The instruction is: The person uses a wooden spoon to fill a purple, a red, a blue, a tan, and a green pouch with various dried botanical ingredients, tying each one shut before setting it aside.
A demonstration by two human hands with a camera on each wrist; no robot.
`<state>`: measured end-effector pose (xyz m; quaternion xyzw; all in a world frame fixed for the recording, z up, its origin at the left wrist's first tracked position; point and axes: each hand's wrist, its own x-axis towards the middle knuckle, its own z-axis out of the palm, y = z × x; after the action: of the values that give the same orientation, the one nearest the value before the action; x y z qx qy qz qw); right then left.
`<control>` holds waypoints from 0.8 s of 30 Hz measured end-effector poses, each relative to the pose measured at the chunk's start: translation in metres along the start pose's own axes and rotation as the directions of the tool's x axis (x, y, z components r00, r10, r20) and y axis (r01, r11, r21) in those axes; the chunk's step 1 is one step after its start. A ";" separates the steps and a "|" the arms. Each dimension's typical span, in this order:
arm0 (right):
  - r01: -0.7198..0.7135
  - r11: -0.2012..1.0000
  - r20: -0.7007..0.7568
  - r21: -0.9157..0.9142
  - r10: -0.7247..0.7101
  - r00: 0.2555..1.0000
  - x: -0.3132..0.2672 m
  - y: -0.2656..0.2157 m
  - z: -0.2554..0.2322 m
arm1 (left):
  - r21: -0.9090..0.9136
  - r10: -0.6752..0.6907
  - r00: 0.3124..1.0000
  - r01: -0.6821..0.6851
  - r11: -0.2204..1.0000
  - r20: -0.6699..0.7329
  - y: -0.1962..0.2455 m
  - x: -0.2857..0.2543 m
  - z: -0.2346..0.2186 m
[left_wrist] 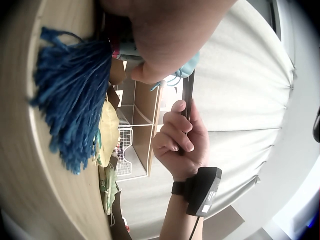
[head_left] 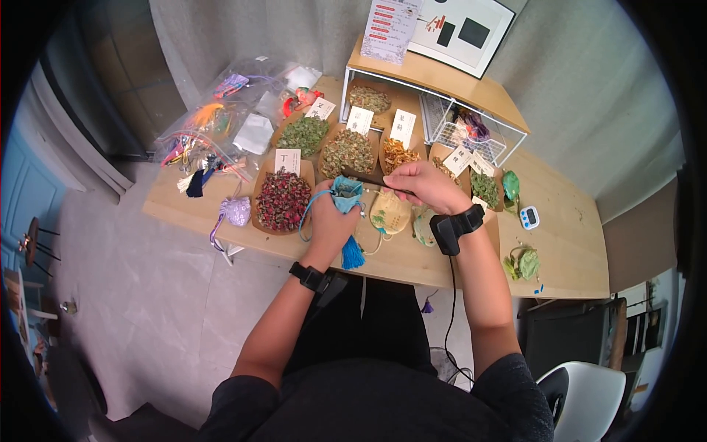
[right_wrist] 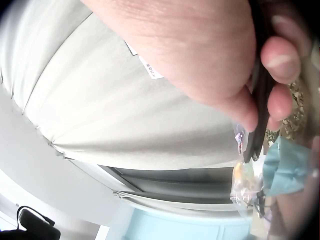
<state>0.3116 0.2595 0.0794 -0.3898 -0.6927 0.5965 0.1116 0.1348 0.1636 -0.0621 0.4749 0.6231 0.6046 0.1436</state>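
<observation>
My left hand point(head_left: 333, 221) grips a light blue drawstring pouch point(head_left: 346, 193), its mouth facing up and spread. From the pouch hangs a blue tassel point(head_left: 353, 253), large in the left wrist view. My right hand point(head_left: 427, 186) pinches a slim dark wooden scoop point(head_left: 368, 177) between thumb and fingers. The scoop's far end reaches over the pouch's back rim in the head view. In the right wrist view, the scoop point(right_wrist: 261, 107) points toward the blue pouch point(right_wrist: 285, 167). A cream embroidered pouch point(head_left: 390, 212) lies on the table just beyond the tassel, between the hands.
Dried rosebuds point(head_left: 283, 200) fill a brown tray at left. More trays of dried herbs point(head_left: 347, 152) with paper labels stand behind. A wooden shelf point(head_left: 442, 77), plastic bags point(head_left: 210, 121), a lilac pouch point(head_left: 236, 211), a white timer point(head_left: 529, 217) and a green pouch point(head_left: 524, 262) surround them.
</observation>
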 end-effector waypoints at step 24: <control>-0.059 0.838 -0.403 -0.543 -0.198 0.894 0.027 0.019 -0.026 | 0.037 0.021 0.999 -0.023 0.999 0.050 0.003 -0.002 -0.004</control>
<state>0.3172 0.2961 0.0608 -0.5043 -0.8026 0.2670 0.1738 0.1341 0.1586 -0.0592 0.4993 0.6252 0.5824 0.1436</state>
